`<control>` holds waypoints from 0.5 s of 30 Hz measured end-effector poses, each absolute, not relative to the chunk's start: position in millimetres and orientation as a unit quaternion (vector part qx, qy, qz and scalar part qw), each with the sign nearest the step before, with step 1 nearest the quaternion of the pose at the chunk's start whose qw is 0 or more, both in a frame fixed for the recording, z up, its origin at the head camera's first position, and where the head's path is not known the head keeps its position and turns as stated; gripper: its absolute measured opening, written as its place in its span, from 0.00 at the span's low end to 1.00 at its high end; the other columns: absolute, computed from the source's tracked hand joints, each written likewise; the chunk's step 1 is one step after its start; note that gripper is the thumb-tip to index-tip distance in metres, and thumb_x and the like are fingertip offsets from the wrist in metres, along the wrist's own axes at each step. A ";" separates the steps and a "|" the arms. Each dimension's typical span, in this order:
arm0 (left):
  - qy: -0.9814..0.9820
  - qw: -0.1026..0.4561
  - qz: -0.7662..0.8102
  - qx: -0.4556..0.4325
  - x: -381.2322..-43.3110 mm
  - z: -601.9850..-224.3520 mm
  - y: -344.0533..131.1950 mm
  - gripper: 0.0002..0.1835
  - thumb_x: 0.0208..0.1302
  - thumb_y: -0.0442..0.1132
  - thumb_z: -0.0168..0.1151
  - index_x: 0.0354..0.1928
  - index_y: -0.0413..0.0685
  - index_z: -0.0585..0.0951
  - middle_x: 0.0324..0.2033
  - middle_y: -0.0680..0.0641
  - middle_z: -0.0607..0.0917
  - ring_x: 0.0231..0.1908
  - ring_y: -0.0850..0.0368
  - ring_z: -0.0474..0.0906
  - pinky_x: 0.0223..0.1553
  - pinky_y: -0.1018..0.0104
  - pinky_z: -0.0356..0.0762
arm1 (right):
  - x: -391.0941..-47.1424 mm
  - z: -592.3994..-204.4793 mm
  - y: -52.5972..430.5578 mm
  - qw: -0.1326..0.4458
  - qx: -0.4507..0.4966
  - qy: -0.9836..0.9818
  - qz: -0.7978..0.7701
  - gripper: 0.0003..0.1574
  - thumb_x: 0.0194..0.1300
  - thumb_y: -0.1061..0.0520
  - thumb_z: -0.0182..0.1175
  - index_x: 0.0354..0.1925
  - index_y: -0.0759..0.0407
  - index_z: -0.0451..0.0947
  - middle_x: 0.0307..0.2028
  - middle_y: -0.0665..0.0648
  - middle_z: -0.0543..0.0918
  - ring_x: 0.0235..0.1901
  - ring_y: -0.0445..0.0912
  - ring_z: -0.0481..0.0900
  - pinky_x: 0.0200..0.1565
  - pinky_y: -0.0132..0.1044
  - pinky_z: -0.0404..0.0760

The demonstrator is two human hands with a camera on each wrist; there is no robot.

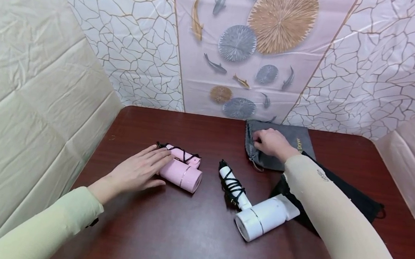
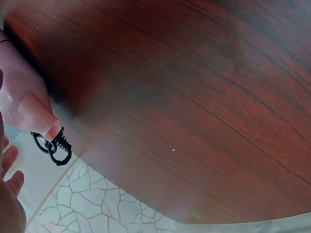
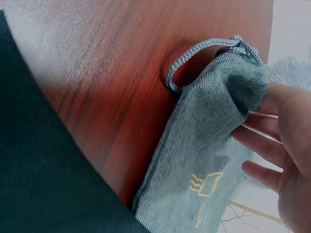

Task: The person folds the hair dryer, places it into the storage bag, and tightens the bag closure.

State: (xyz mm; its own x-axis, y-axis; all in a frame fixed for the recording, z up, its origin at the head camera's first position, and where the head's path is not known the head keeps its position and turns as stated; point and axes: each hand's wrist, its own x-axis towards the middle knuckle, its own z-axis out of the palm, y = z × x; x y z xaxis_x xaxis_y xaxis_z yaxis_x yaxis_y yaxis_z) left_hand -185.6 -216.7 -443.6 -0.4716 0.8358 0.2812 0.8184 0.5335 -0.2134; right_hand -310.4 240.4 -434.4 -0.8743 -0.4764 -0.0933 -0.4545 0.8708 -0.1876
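In the head view, our left hand rests with straight fingers on the folded, shiny pink hair dryer at the left, rigid by our judgement and best held around its barrel. In the left wrist view, it shows smooth pink sides and a black ring at one end. In the right wrist view, our right hand pinches the mouth of the far-right grey woven drawstring pouch, probably light, soft and easiest held by this edge, with braided cord and yellow print.
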 end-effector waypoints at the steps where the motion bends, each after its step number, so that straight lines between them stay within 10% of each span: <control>1: -0.858 0.176 0.024 -0.482 -186.0 -443.7 -216.5 0.46 0.63 0.60 0.76 0.71 0.33 0.75 0.67 0.35 0.81 0.69 0.40 0.76 0.74 0.41 0.69 | -308.8 -432.4 241.2 0.064 -0.241 0.964 -0.091 0.07 0.75 0.61 0.59 0.38 0.59 0.82 0.29 0.55 0.82 0.25 0.49 0.74 0.35 0.47 0.75; 15: -0.858 0.160 0.032 -0.487 -195.2 -443.8 -217.3 0.46 0.61 0.59 0.77 0.72 0.36 0.75 0.68 0.36 0.80 0.70 0.41 0.76 0.73 0.42 0.70 | -290.9 -396.8 240.0 0.001 -0.266 0.951 -0.158 0.08 0.75 0.62 0.61 0.45 0.60 0.86 0.34 0.56 0.88 0.24 0.45 0.77 0.35 0.46 0.80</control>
State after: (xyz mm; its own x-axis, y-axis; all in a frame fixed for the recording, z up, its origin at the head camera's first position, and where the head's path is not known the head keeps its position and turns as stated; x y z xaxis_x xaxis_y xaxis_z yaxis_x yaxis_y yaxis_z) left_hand -195.2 -217.3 -443.8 -0.4737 0.8463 0.2437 0.8257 0.5231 -0.2114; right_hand -290.9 240.0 -396.8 -0.8583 -0.5064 0.0825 -0.5059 0.8083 -0.3012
